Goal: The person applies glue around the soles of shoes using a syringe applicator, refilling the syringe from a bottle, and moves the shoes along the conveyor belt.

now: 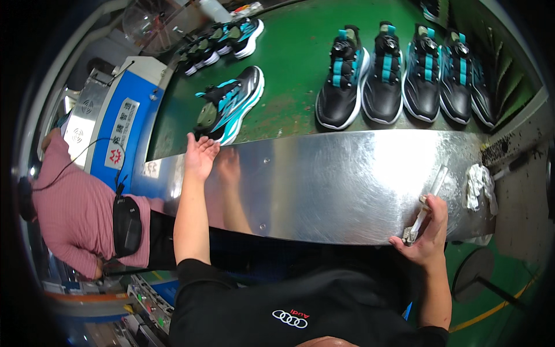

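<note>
My left hand (202,155) is open, palm up and fingers stretched, at the heel of a black and turquoise sneaker (234,107) lying on the green surface. I cannot tell whether the fingertips touch that shoe. Over the right part of the shiny metal plate (324,191), my right hand (429,234) is closed around a short white bar-shaped tool (421,218) with lumpy, soiled ends. Thumb and fingers pinch it near its two ends. Its reflection shows in the metal.
Several matching sneakers (384,81) stand in a row at the back right; more sneakers (222,40) sit at the far left. A crumpled white cloth (478,186) lies at the plate's right end. A person in a pink shirt (78,208) stands left, beside a blue and white machine (128,115).
</note>
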{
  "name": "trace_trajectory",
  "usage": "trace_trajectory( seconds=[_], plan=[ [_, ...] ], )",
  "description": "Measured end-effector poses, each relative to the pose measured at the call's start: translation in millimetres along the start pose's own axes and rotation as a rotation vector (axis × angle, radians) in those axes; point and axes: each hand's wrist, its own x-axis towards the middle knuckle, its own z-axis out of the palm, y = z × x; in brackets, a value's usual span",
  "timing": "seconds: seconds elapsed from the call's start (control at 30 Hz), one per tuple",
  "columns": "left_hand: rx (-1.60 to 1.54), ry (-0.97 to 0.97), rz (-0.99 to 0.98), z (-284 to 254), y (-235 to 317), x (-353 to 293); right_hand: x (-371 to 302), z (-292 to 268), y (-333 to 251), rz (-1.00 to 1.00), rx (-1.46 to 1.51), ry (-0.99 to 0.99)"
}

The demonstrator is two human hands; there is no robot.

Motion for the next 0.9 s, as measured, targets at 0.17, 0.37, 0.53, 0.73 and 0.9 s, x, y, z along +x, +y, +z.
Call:
trace_trajectory(
  seconds=[0.17, 0.37, 0.53, 0.73, 0.9],
  plan=[
    [-0.065, 0.141, -0.018, -7.8, 7.2, 12.2, 3.3, 2.8, -5.5, -0.001, -0.022, 0.03],
    [0.126, 0.076, 0.093, 49.1, 26.0, -24.1, 5.0, -0.1, -4.9, -0.009, 0.007, 0.024],
    [0.467, -0.31, 0.203, 103.6, 30.3, -99.8, 6.0, -3.4, -8.4, -0.016, -0.009, -0.007],
    [0.544, -0.556, 0.188, 100.4, -27.8, -199.2, 4.2, -4.6, -4.7, 0.02, 0.079, -0.004],
    [0.499, -0.84, 0.172, 107.7, -55.7, -220.7, -9.6, -11.5, 0.4, 0.216, 0.31, -0.096]
  ],
)
